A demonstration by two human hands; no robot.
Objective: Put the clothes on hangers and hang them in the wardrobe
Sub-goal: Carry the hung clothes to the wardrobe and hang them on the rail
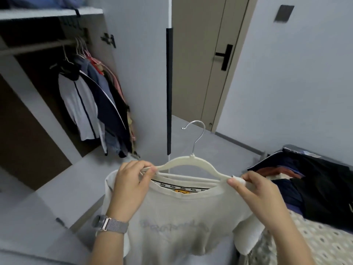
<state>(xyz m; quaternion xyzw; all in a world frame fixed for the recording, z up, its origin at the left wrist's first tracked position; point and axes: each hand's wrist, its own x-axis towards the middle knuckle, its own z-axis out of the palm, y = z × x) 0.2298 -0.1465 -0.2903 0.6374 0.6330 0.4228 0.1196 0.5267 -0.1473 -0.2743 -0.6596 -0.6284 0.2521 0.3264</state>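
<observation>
Shirt [183, 222] hangs soft and light before me; my left hand [131, 186] pinches its shoulder onto the hanger [183, 163], my right hand [261, 197] likewise. Best carried by the stiff hanger's neck.

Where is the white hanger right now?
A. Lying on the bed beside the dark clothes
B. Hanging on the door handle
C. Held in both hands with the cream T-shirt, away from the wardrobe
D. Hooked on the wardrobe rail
C: the left hand and right hand each pinch an end of the white hanger at the cream T-shirt collar, its hook free in the air, well clear of the wardrobe rail.
</observation>
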